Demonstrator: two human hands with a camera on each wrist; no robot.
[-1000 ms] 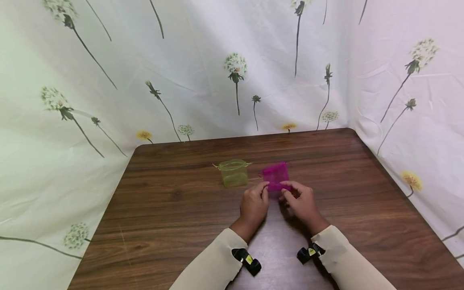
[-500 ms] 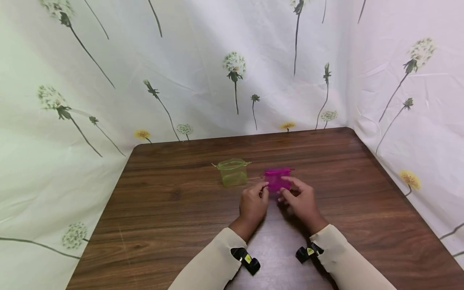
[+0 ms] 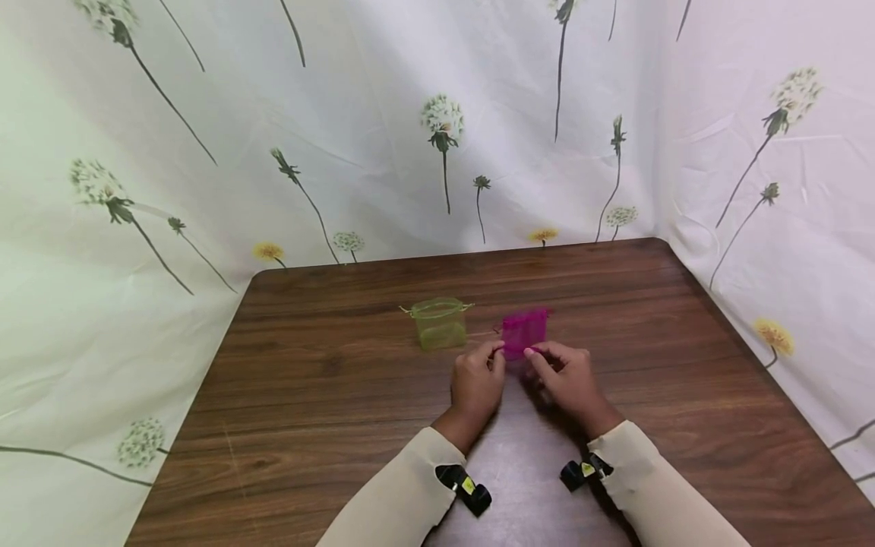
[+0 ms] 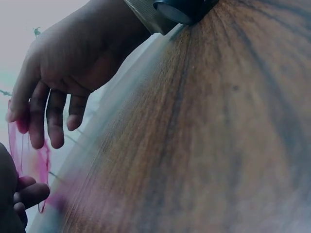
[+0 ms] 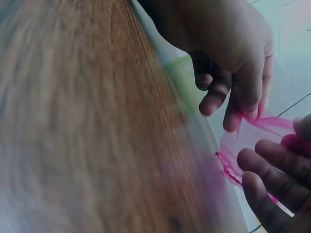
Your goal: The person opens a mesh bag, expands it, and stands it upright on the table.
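Magenta pouch [image 3: 525, 329], left hand [image 3: 476, 385], right hand [image 3: 573, 384] — fingers [image 3: 555, 352] pinching its edge

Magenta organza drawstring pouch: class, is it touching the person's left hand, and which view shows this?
Touching. The right wrist view shows the left hand pinching the magenta organza drawstring pouch, its sheer fabric drawn into folds there.

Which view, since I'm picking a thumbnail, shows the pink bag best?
Head: nearly all the pink bag shows, with fingers only at its lower edge. Left wrist shows a narrow part, right wrist a larger part, both partly behind fingers.
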